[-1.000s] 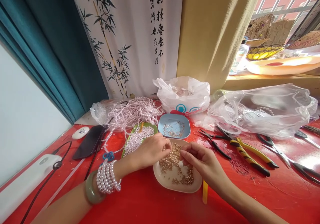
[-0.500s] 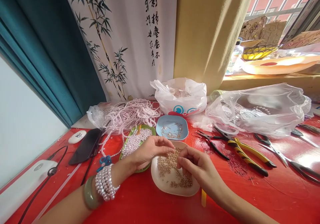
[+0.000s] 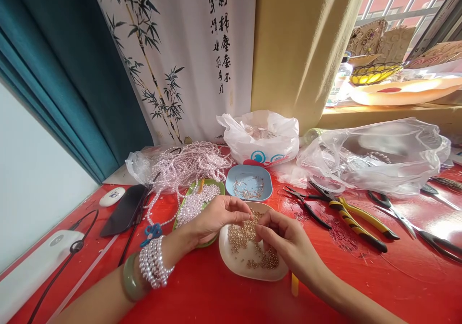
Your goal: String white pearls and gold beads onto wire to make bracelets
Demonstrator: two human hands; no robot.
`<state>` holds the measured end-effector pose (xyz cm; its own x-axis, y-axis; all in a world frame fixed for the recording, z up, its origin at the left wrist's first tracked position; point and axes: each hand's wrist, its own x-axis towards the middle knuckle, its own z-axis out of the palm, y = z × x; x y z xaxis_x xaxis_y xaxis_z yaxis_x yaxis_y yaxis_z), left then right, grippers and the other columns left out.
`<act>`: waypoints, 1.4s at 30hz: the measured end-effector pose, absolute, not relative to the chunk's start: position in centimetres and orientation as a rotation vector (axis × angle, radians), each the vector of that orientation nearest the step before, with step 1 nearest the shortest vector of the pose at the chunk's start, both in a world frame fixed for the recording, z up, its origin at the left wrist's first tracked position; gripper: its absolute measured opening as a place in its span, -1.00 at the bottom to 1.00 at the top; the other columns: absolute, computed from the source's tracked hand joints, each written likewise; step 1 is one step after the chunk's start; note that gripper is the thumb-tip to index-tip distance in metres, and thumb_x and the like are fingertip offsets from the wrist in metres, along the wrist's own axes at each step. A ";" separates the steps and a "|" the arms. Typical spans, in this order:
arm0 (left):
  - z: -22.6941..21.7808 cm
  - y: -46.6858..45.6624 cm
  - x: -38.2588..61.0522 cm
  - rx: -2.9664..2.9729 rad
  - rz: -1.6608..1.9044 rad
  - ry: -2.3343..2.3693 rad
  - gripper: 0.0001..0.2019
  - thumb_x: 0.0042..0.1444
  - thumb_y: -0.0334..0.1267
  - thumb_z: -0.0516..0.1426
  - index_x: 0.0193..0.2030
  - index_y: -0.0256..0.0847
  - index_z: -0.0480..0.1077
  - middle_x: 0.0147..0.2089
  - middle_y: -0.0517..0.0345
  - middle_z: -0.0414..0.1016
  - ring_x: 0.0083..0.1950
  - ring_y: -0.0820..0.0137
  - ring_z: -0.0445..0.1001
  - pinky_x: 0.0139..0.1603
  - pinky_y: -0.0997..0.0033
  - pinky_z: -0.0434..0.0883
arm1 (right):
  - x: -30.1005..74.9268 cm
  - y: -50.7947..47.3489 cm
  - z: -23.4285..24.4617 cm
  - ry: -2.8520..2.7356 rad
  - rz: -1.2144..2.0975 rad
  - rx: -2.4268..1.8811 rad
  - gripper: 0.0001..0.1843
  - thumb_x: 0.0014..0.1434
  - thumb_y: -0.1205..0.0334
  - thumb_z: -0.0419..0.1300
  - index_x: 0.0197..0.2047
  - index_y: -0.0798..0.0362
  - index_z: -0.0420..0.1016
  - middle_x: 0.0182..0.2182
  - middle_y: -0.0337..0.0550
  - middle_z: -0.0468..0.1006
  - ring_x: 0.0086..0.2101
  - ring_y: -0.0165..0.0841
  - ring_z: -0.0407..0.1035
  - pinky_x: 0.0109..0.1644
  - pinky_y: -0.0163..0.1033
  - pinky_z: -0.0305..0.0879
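Note:
Both my hands hover over a white dish (image 3: 231, 266) that holds small gold beads (image 3: 265, 260). My left hand (image 3: 224, 218) is closed in a pinch, thumb against fingertips; whatever it grips is too small to make out. Close on its right, my right hand (image 3: 279, 230) is pinched too, and its fingertips hide what is between them. A green dish (image 3: 221, 187) of pinkish-white pearl beads (image 3: 197, 202) lies partly under my left hand. Behind the white dish sits a blue dish (image 3: 249, 196) with small metal pins. Pearl strands (image 3: 155, 262) and a jade bangle (image 3: 132, 277) circle my left wrist.
A heap of pearl strings (image 3: 191, 162) lies at the back left, near a phone (image 3: 122, 211). White plastic bags (image 3: 260, 141) stand behind. Pliers (image 3: 357, 223) and scissors (image 3: 397, 218) lie at right. A yellow strip (image 3: 295, 285) pokes out beside my right wrist.
Both hands stay pinched over the gold beads, almost in the same place. The view has shifted very slightly; nothing else visibly differs.

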<state>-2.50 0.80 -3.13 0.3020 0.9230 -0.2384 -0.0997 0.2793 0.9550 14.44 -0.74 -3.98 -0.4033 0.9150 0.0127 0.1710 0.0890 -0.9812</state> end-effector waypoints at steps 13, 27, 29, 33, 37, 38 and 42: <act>-3.4 1.0 -2.6 1.058 0.868 1.002 -0.78 -0.28 -0.28 0.31 -0.48 -0.36 0.43 -0.48 0.18 0.39 -0.44 0.56 0.29 -0.36 0.50 0.23 | 14.4 -0.8 -3.6 -1.697 1.362 -1.083 -0.83 0.03 0.25 0.05 -0.56 0.08 0.29 -0.65 -0.31 0.35 -0.61 -0.50 0.20 -0.54 -0.40 0.11; -3.1 0.9 -2.6 1.038 0.875 0.988 -0.80 -0.29 -0.31 0.31 -0.51 -0.36 0.41 -0.52 0.23 0.36 -0.49 0.60 0.24 -0.40 0.53 0.20 | 14.5 -0.6 -4.1 -1.709 1.358 -1.072 -0.82 0.07 0.21 0.04 -0.51 0.08 0.29 -0.60 -0.30 0.35 -0.59 -0.51 0.19 -0.55 -0.40 0.07; -3.0 0.9 -2.5 1.037 0.874 0.991 -0.79 -0.30 -0.31 0.31 -0.51 -0.36 0.41 -0.52 0.22 0.36 -0.49 0.60 0.24 -0.40 0.53 0.20 | 14.5 -0.6 -4.1 -1.703 1.364 -1.071 -0.82 0.06 0.21 0.05 -0.52 0.08 0.29 -0.61 -0.30 0.35 -0.60 -0.51 0.19 -0.56 -0.41 0.07; -2.8 0.8 -2.4 1.015 0.864 1.003 -0.78 -0.30 -0.30 0.31 -0.51 -0.35 0.41 -0.52 0.22 0.36 -0.48 0.58 0.25 -0.40 0.52 0.20 | 14.4 -0.7 -3.9 -1.702 1.378 -1.065 -0.82 0.05 0.19 0.05 -0.53 0.07 0.29 -0.61 -0.29 0.37 -0.61 -0.50 0.20 -0.58 -0.41 0.07; -2.8 0.7 -2.4 1.010 0.853 1.006 -0.80 -0.29 -0.30 0.31 -0.51 -0.35 0.41 -0.53 0.23 0.35 -0.48 0.57 0.26 -0.40 0.51 0.19 | 14.4 -0.7 -3.9 -1.711 1.361 -1.086 -0.81 0.05 0.19 0.05 -0.53 0.07 0.29 -0.63 -0.30 0.34 -0.62 -0.50 0.18 -0.60 -0.40 0.04; -2.9 0.7 -2.5 1.012 0.853 1.004 -0.80 -0.28 -0.31 0.31 -0.51 -0.35 0.41 -0.52 0.22 0.36 -0.48 0.57 0.26 -0.40 0.50 0.19 | 14.4 -0.7 -3.9 -1.714 1.356 -1.087 -0.81 0.05 0.19 0.04 -0.53 0.07 0.29 -0.63 -0.30 0.34 -0.62 -0.50 0.19 -0.59 -0.40 0.05; -3.0 0.8 -2.5 1.016 0.859 0.992 -0.81 -0.27 -0.31 0.30 -0.50 -0.35 0.42 -0.50 0.19 0.38 -0.46 0.55 0.29 -0.38 0.50 0.20 | 14.4 -0.7 -4.1 -1.734 1.334 -1.062 -0.79 0.07 0.16 0.05 -0.52 0.07 0.30 -0.61 -0.30 0.36 -0.59 -0.49 0.21 -0.56 -0.39 0.09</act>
<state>-2.49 0.81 -3.01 0.3193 0.9139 -0.2506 -0.1169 0.3004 0.9466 14.37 -0.66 -4.05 -0.4232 0.9050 0.0429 0.1905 0.1351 -0.9723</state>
